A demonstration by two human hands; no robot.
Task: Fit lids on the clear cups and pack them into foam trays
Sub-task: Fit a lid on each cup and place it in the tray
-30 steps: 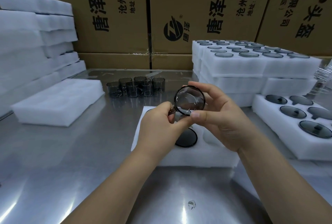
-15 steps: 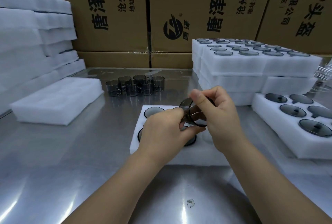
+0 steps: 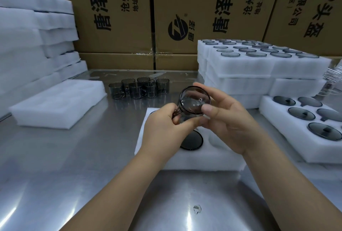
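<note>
I hold a smoky clear glass cup (image 3: 194, 101) tilted on its side above a white foam tray (image 3: 201, 158), its round end facing me. My left hand (image 3: 162, 129) pinches the cup's handle. My right hand (image 3: 227, 119) grips the cup's body, thumb on the near side and fingers behind. One dark lidded cup (image 3: 192, 141) sits in a pocket of the tray, partly hidden by my left hand. Several bare cups (image 3: 137, 90) stand grouped on the steel table behind. Dark lids (image 3: 301, 113) lie in another foam tray at the right.
Stacked foam trays filled with lidded cups (image 3: 259, 64) rise at the back right. Empty foam trays (image 3: 59, 101) lie at the left, with a tall foam stack (image 3: 33, 45) behind them. Cardboard boxes (image 3: 185, 8) wall off the table's far edge.
The cup dipped low toward the tray half a second ago; now it is raised again and turned so its round end faces me. Both hands stay on it.
</note>
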